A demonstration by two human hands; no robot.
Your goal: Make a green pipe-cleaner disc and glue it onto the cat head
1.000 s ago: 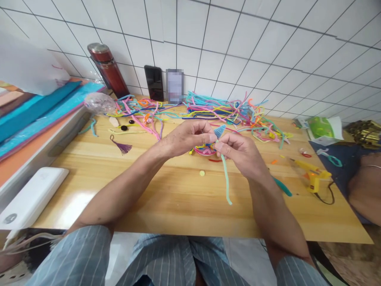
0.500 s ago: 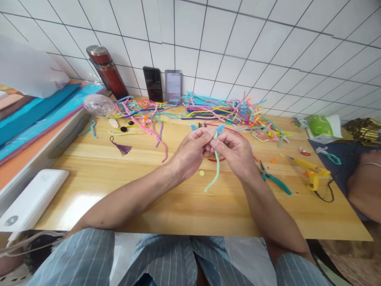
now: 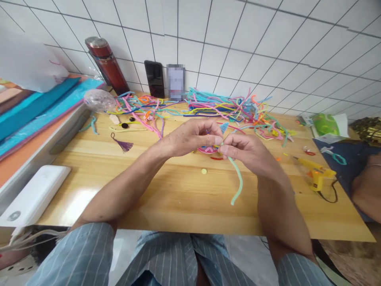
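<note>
Above the middle of the wooden table, my left hand and my right hand meet fingertip to fingertip. Both pinch a pale green pipe cleaner whose free end hangs down and curls toward me. A small blue folded pipe-cleaner piece sticks up between the fingers. A pink and blue coiled piece lies on the table just behind my left hand. A small yellow dot lies below the hands.
A heap of coloured pipe cleaners runs along the wall, by a red flask and a black phone. A yellow glue gun lies right, near another person's arm. Felt sheets and a white box are left.
The hanging green end has swung from the left of my hands to the right. My right forearm now hides the teal-handled pliers that showed half a second ago.
</note>
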